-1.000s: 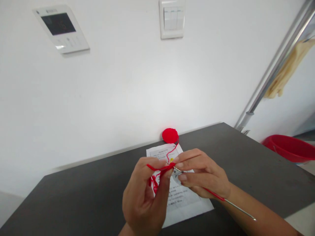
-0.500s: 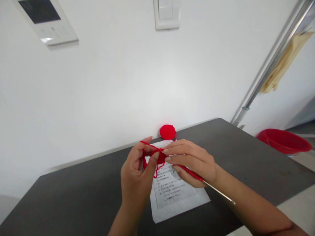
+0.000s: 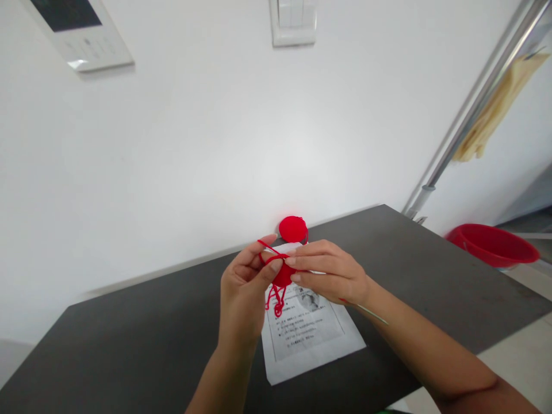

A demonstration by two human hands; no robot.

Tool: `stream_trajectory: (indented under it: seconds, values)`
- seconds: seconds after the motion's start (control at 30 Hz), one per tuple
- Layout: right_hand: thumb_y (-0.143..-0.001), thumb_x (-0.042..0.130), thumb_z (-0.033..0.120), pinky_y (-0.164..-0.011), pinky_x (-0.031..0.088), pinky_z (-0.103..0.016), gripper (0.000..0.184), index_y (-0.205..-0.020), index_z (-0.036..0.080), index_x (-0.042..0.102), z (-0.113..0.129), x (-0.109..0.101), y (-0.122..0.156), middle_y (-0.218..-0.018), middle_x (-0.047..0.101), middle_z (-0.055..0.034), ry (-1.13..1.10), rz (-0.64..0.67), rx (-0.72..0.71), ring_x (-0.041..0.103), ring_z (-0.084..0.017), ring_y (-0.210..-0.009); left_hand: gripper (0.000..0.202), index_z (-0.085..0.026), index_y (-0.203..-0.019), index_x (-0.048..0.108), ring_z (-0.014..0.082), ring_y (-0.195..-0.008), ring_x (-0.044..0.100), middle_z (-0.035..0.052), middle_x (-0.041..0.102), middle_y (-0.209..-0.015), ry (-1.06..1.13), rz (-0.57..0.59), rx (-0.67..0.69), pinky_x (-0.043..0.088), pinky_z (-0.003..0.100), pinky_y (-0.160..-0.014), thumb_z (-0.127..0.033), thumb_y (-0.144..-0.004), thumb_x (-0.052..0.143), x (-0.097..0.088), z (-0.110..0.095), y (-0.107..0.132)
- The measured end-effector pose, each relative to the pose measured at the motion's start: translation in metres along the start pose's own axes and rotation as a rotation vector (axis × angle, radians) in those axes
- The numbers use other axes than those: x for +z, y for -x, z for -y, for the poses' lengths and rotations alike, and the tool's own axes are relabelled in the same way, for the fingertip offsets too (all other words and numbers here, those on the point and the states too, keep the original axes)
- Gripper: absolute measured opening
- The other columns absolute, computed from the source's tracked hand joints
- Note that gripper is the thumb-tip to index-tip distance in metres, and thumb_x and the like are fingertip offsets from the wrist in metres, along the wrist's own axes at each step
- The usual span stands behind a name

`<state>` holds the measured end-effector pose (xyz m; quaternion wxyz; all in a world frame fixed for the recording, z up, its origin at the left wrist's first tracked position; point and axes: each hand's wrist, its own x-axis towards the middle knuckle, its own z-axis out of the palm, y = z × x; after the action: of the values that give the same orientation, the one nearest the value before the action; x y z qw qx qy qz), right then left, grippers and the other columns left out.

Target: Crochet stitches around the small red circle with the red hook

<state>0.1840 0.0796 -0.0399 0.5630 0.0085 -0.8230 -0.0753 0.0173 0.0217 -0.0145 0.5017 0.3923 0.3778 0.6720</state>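
My left hand (image 3: 244,287) pinches a small red crochet piece (image 3: 282,276) between thumb and fingers, with red yarn looped over its index finger and loose strands hanging below. My right hand (image 3: 332,273) is closed on a crochet hook (image 3: 371,313); its metal end sticks out behind the wrist and its tip is hidden at the red piece. Both hands meet above a printed paper sheet (image 3: 308,339) lying on the dark table (image 3: 129,339). A red yarn ball (image 3: 293,229) sits at the wall, with its strand running to my hands.
A white wall stands right behind the table, with a light switch (image 3: 293,20) and a wall panel (image 3: 77,31). A slanted metal pole (image 3: 470,123) with a beige cloth (image 3: 491,118) is at the right. A red basin (image 3: 491,244) sits on the floor beyond the table's right edge.
Both hands have moved away from me toward the wall, still joined at the red piece. The hook handle now shows less behind my right wrist. The view has tilted down slightly.
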Motion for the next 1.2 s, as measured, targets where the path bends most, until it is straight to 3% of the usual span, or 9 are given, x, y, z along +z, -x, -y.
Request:
stream_trajectory:
  seconds: [0.1,0.17,0.3,0.4,0.6,0.7,0.83,1.0,1.2]
  values:
    - [-0.090,0.067,0.008,-0.092,0.064,-0.036,0.028,-0.117,0.013,0.065,-0.002,0.008,0.008,-0.109,0.076,-0.0130,0.111,-0.008,-0.011,0.067,-0.023,-0.120,0.032,-0.017,-0.088,0.081,0.0088,-0.057,0.065,-0.0009,0.071,-0.062,0.129,-0.021,-0.053,0.056,0.017,-0.060,-0.026,-0.059,0.091,0.004,0.008,-0.004]
    - [-0.094,0.063,0.011,-0.091,0.063,-0.033,0.025,-0.119,0.016,0.064,-0.002,0.015,0.010,-0.108,0.075,-0.0108,0.109,-0.047,0.073,0.070,-0.019,-0.113,0.030,-0.019,-0.092,0.081,0.0091,-0.059,0.067,-0.0013,0.072,-0.065,0.078,-0.044,0.010,0.056,0.017,-0.061,-0.026,-0.064,0.089,0.004,0.011,-0.005]
    - [-0.097,0.059,0.016,-0.087,0.063,-0.034,0.014,-0.110,0.015,0.065,0.004,0.020,0.004,-0.106,0.073,-0.0130,0.157,-0.040,0.150,0.071,-0.020,-0.105,0.033,-0.022,-0.112,0.076,0.0116,-0.069,0.069,-0.0028,0.075,-0.075,-0.364,-0.100,0.250,0.057,0.021,-0.069,-0.024,-0.079,0.078,-0.005,0.010,-0.004]
    - [-0.096,0.058,0.011,-0.088,0.062,-0.039,0.015,-0.109,0.011,0.064,0.011,0.014,-0.005,-0.106,0.074,-0.0165,0.121,0.019,0.194,0.070,-0.023,-0.107,0.031,-0.021,-0.116,0.074,0.0142,-0.071,0.070,-0.0023,0.075,-0.078,-0.691,-0.058,0.388,0.057,0.027,-0.074,-0.025,-0.085,0.070,-0.015,0.005,-0.006]
    - [-0.097,0.057,0.010,-0.095,0.062,-0.037,0.019,-0.114,0.015,0.065,0.019,-0.001,-0.014,-0.109,0.077,-0.0132,-0.093,0.070,0.388,0.073,-0.020,-0.108,0.013,-0.022,-0.095,0.074,0.0191,-0.085,0.074,0.0023,0.081,-0.096,-1.021,-0.006,0.636,0.058,0.034,-0.085,-0.021,-0.089,0.063,-0.029,-0.003,-0.018]
    - [-0.098,0.057,0.010,-0.095,0.063,-0.035,0.019,-0.114,0.015,0.066,0.020,-0.005,-0.015,-0.110,0.078,-0.0137,-0.051,0.118,0.398,0.073,-0.019,-0.109,0.013,-0.022,-0.088,0.071,0.0189,-0.085,0.075,0.0038,0.081,-0.103,-1.090,0.026,0.739,0.059,0.033,-0.083,-0.017,-0.090,0.059,-0.031,-0.003,-0.022]
    - [-0.098,0.057,0.012,-0.096,0.062,-0.036,0.018,-0.111,0.011,0.069,0.021,-0.010,-0.017,-0.111,0.078,-0.0164,-0.012,0.178,0.349,0.074,-0.021,-0.108,0.013,-0.023,-0.090,0.072,0.0192,-0.085,0.075,0.0037,0.081,-0.102,-1.064,0.036,0.690,0.059,0.034,-0.083,-0.017,-0.090,0.060,-0.032,-0.002,-0.022]
    - [-0.097,0.061,0.016,-0.080,0.065,-0.023,0.012,-0.102,0.016,0.072,0.022,-0.017,-0.020,-0.097,0.081,-0.0065,-0.140,0.095,0.700,0.079,-0.015,-0.089,0.010,-0.024,-0.091,0.074,0.0207,-0.087,0.075,0.0027,0.081,-0.098,-0.926,0.058,0.565,0.059,0.034,-0.082,-0.020,-0.088,0.065,-0.036,-0.001,-0.022]
    - [-0.098,0.056,0.012,-0.097,0.062,-0.033,0.017,-0.107,0.010,0.071,0.026,-0.024,-0.022,-0.106,0.079,-0.0151,-0.016,0.247,0.319,0.076,-0.020,-0.102,0.009,-0.023,-0.086,0.075,0.0190,-0.082,0.074,0.0021,0.081,-0.094,-0.827,0.098,0.475,0.057,0.031,-0.078,-0.020,-0.086,0.067,-0.037,0.002,-0.024]
